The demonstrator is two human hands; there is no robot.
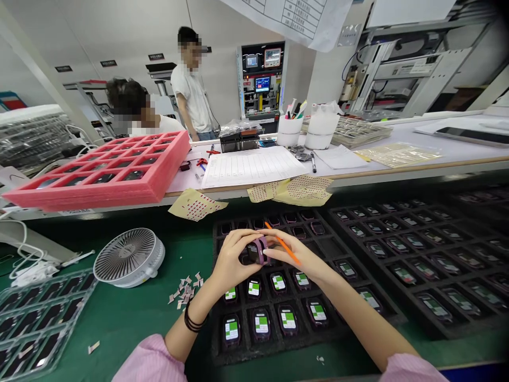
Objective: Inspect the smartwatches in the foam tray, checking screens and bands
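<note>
A small purple-edged watch body (258,250) is held up over a black foam tray (242,356), tilted with its side edge towards me. My left hand (234,261) is closed around it, thumb below and fingers above. My right hand (293,254) meets the watch from the other side with its fingertips. A slim orange stick (287,247) lies across that hand, gripped between its fingers. Beneath my hands, several watch bodies with lit green-and-white screens (288,319) sit in the tray's pockets; others farther back are dark.
Another black tray of watches (403,278) adjoins on the right. On the left are a white fan (129,257), scattered small strips (185,291) and a clear tray of dark parts (47,313). A pink foam tray (159,178) and papers (254,165) occupy the shelf. Two people are beyond.
</note>
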